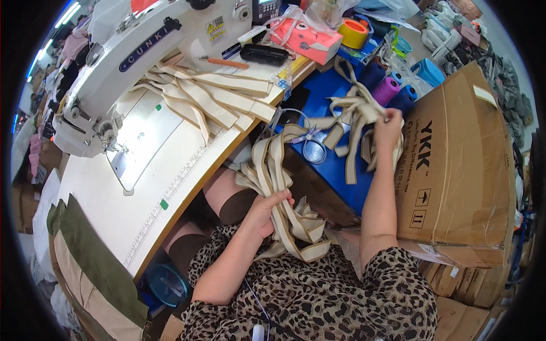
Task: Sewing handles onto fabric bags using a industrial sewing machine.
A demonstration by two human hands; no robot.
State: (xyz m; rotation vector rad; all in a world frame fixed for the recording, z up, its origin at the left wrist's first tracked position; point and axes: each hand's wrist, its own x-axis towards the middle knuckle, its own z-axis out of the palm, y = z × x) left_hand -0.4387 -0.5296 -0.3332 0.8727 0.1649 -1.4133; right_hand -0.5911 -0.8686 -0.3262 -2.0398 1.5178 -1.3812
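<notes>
My left hand (270, 210) is closed round a looped bundle of cream straps with tan edges (307, 238) over my lap. My right hand (388, 126) is raised at the right, its fingers pinched on another cream strap (358, 105) among the tangled lengths on the blue surface (352, 193). A small round metal-rimmed object (314, 149) with a lilac part lies beside these straps. More cut straps (205, 96) lie spread on the white sewing table (91, 182).
A sewing machine (148, 51) stands at the upper left. Thread cones (387, 90), tape rolls (352, 35) and a pink box (307, 37) sit at the back. A large cardboard box (460, 187) borders my right arm. Olive and beige fabric (96, 250) hangs at the table's left edge.
</notes>
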